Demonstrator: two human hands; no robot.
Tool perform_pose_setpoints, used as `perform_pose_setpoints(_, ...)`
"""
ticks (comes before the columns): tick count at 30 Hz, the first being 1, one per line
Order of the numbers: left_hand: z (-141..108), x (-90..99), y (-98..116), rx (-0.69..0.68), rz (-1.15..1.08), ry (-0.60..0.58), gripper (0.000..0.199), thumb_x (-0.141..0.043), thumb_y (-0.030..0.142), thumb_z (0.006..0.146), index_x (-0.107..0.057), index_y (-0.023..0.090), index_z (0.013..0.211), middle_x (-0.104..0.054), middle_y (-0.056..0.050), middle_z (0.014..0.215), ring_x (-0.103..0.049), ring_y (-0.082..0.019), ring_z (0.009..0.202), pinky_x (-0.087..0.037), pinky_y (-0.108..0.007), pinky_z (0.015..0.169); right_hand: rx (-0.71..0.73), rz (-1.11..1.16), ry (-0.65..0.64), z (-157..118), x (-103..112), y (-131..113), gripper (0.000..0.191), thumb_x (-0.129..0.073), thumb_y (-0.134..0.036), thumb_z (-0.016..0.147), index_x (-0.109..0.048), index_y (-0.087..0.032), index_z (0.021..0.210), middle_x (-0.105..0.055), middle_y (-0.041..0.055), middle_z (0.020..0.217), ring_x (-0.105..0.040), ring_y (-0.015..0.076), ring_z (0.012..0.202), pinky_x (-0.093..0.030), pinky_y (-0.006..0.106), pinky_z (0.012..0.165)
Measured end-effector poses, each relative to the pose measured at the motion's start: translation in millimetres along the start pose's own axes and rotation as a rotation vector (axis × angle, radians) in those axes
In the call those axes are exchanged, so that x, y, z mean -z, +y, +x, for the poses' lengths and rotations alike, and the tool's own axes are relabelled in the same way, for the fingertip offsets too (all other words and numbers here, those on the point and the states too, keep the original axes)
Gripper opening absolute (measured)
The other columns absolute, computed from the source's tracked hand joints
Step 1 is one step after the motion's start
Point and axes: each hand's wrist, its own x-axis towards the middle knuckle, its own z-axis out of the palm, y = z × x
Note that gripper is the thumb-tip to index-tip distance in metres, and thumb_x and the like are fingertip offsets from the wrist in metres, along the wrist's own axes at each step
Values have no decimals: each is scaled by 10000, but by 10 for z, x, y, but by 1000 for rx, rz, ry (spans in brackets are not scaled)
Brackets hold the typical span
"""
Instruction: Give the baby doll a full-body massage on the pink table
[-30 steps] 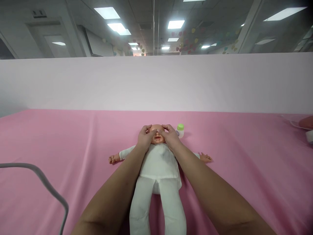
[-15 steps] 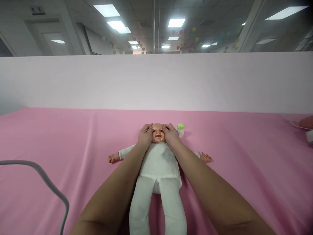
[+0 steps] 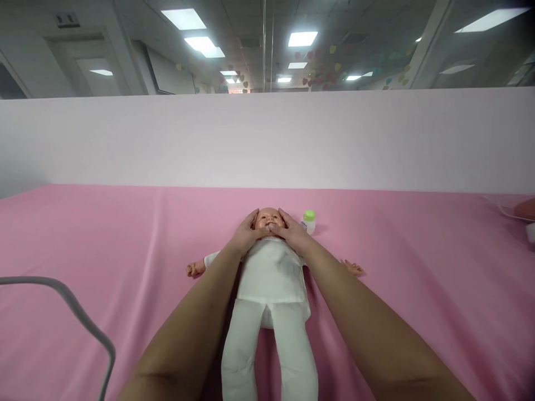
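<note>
Since the last frame, the thumbs have been slid from beside the eyes down to the mouth and chin of the doll. It's laid on its back, lower centre of the frame, on the pink-covered bench. Its head is cupped between the left hand and the right hand: fingers half open, curved along both sides, thumb tips almost meeting, nothing really clenched.

Handling-wise, a stiff, smooth, shiny head is to be expected, a bit slippery if touched with oily skin. The clothed body looks softer and probably floppy, so if it's lifted, the head is best supported with one palm and the torso with the other. Weight can't be told, but nothing looks fragile.

As for containers, one small jar is parked just beside the right hand, right of centre, green lid on. What's inside can't be made out.
</note>
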Motion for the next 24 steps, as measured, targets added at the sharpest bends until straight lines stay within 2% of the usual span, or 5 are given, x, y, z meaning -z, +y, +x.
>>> perform_pose_setpoints(5, 32, 55, -79, -43, 83, -1, 966, -973, 365, 661, -558, 238, 1524, -527, -156, 1600, -513, -367, 1457, -428, -485, 1196, -41, -120, -66, -53, 66, -73, 1158, -969, -497, 609, -417, -343, 1615, -537, 68, 1595, -514, 343, 1461, -376, 524, 1226)
perform_pose_setpoints(10, 33, 29, -93, -90, 232, 88, 809, -920, 397, 726, -627, 233, 1463, -616, -138, 1519, -561, -341, 1412, -420, -460, 1198, -6, -181, 39, -76, 13, -100, 1197, -995, -480, 563, -448, -273, 1608, -575, 113, 1556, -548, 369, 1422, -381, 519, 1219)
perform_pose_setpoints(15, 17, 103, -73, -69, 201, 7, 916, -940, 404, 707, -566, 234, 1526, -593, -135, 1547, -563, -344, 1410, -441, -469, 1183, 40, -204, 28, -55, 17, -88, 1216, -1027, -434, 494, -500, -280, 1579, -662, 131, 1454, -585, 405, 1375, -393, 549, 1195)
perform_pose_setpoints(20, 30, 139, -85, -47, 119, 8, 998, -1004, 346, 609, -588, 202, 1505, -585, -160, 1550, -550, -364, 1424, -431, -484, 1198, 71, -249, -48, -28, 86, -65, 1191, -987, -492, 591, -422, -275, 1617, -619, 119, 1511, -581, 375, 1386, -419, 538, 1184)
perform_pose_setpoints(24, 26, 140, -104, -29, 36, -13, 960, -982, 358, 664, -574, 206, 1520, -568, -159, 1566, -546, -358, 1432, -430, -494, 1205, 74, -195, -133, -19, 173, -59, 1048, -923, -508, 708, -419, -326, 1610, -584, 64, 1555, -559, 337, 1422, -409, 535, 1208)
